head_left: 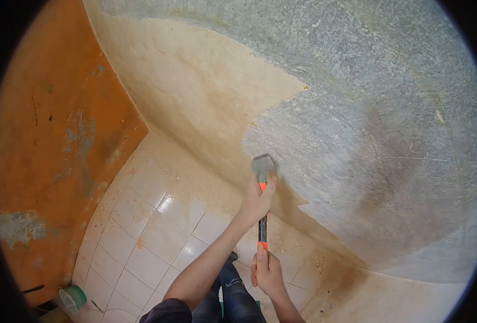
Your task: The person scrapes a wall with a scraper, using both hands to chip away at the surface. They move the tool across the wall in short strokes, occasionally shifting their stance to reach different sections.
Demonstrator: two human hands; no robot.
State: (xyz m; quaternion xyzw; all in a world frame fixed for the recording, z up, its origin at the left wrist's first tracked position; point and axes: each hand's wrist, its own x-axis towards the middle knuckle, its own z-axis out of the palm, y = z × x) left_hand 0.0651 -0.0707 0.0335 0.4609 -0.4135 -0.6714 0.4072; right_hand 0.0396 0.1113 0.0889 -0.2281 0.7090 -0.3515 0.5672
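A long-handled scraper [262, 231] with a black and orange handle is held upright against the wall. My left hand [258, 199] wraps round its upper part, just below the wide grey blade head. Lower down, my right hand [269, 273] is closed round the orange-banded end of the handle. The blade head overlaps the border where the cream wall coating [206, 91] meets the rough grey wall surface [346, 134].
An orange wall panel [39, 156] with grey worn patches stands on the left. Dusty white floor tiles [157, 237] carry small flakes. A green basket-like container [73, 298] sits at the lower left beside a thin cable. My legs [233, 293] show at the bottom.
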